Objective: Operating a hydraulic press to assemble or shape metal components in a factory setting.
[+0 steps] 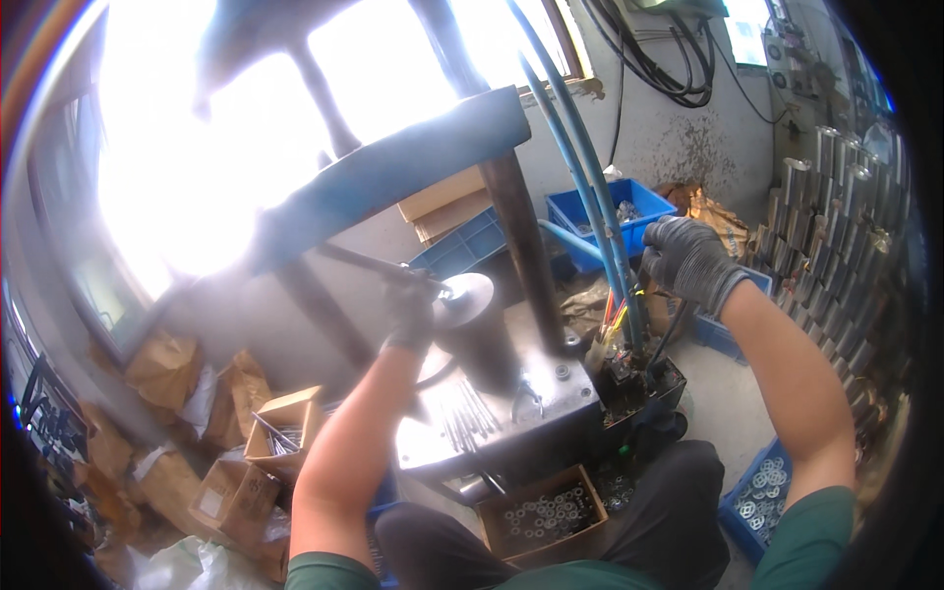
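My left hand [407, 307], in a grey glove, is at the near-left edge of a round pale metal disc [476, 295] on a dark upright cylinder [482, 349]. Its fingers look curled by a small shiny part, but glare hides what they hold. The cylinder stands on the metal bed [575, 405] of a blue press [393, 172]. Several thin metal rods [466, 413] and a pair of pliers [528, 398] lie in front of it. My right hand [691, 260], also gloved, is raised on the right with fingers curled, above a dark slanted lever [671, 329]; whether it grips anything is hidden.
Blue pipes [595, 187] rise beside the press post [521, 236]. A box of washers [541, 516] sits below the bed, and a blue bin of rings [762, 497] at lower right. Stacked metal tubes [826, 246] line the right; cartons [231, 497] crowd the left.
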A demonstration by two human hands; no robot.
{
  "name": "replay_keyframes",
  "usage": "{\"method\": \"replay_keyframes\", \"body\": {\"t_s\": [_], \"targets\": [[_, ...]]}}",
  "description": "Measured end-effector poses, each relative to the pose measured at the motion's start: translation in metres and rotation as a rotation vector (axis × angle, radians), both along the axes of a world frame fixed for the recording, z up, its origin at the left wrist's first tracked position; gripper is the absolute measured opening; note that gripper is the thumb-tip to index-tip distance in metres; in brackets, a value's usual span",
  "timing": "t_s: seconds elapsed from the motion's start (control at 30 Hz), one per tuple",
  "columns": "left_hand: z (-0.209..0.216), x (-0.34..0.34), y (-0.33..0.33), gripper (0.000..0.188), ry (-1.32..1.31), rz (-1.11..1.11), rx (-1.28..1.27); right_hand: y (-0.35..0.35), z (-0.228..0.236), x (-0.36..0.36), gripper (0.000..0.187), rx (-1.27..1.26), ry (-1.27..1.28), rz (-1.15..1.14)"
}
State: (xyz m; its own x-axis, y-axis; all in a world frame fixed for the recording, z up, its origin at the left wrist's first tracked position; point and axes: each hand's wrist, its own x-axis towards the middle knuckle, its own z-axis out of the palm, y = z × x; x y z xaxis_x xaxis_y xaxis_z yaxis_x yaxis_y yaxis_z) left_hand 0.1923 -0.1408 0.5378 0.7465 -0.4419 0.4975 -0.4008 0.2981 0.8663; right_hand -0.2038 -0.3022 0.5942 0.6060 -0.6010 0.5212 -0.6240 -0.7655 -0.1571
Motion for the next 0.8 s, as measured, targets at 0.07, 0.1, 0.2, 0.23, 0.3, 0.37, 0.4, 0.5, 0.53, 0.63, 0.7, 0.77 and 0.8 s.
{"method": "replay_keyframes", "body": {"t_s": [0.07,0.1,0.2,0.23,0.3,0.37,0.4,0.5,0.53,0.63,0.7,0.77,0.8], "targets": [[-0.002,0.001,0.0,0.037,-0.021,-0.016,-0.009,0.003,0.001,0.0,0.013,0.001,-0.014,0.004],[-0.002,-0.002,0.0,0.037,-0.011,-0.034,-0.038,0.004,0.002,0.001,0.013,0.008,-0.013,-0.006],[0.0,-0.003,-0.001,0.037,-0.034,-0.04,-0.064,0.004,0.002,0.0,0.013,0.019,-0.024,-0.003],[0.001,-0.002,0.0,0.037,-0.068,-0.029,-0.062,0.003,0.002,0.0,0.013,0.021,-0.036,0.007],[0.003,-0.006,0.001,0.035,-0.071,-0.045,-0.071,0.002,0.001,0.001,0.013,0.025,-0.047,0.012],[0.003,-0.009,-0.001,0.035,-0.072,-0.064,-0.081,0.0,-0.002,0.001,0.014,0.028,-0.057,0.013],[0.004,-0.009,-0.001,0.035,-0.08,-0.062,-0.069,0.001,-0.003,0.001,0.014,0.02,-0.078,0.011],[0.004,-0.008,-0.003,0.033,-0.09,-0.069,-0.071,0.003,-0.001,-0.001,0.015,0.016,-0.09,0.015],[0.005,-0.008,-0.003,0.032,-0.094,-0.08,-0.083,0.004,0.001,-0.002,0.016,0.02,-0.08,0.018],[0.006,0.003,-0.005,0.038,-0.105,-0.039,0.037,0.004,0.001,0.001,0.018,0.066,-0.085,0.011],[0.007,0.005,-0.005,0.038,-0.091,-0.071,0.042,0.006,0.001,0.002,0.018,0.055,-0.082,0.002],[0.009,0.002,-0.004,0.038,-0.077,-0.106,0.047,0.005,0.0,0.002,0.018,0.044,-0.078,-0.01],[0.012,-0.004,-0.004,0.038,-0.072,-0.142,0.039,0.003,-0.002,0.001,0.019,0.03,-0.081,-0.002]]}}
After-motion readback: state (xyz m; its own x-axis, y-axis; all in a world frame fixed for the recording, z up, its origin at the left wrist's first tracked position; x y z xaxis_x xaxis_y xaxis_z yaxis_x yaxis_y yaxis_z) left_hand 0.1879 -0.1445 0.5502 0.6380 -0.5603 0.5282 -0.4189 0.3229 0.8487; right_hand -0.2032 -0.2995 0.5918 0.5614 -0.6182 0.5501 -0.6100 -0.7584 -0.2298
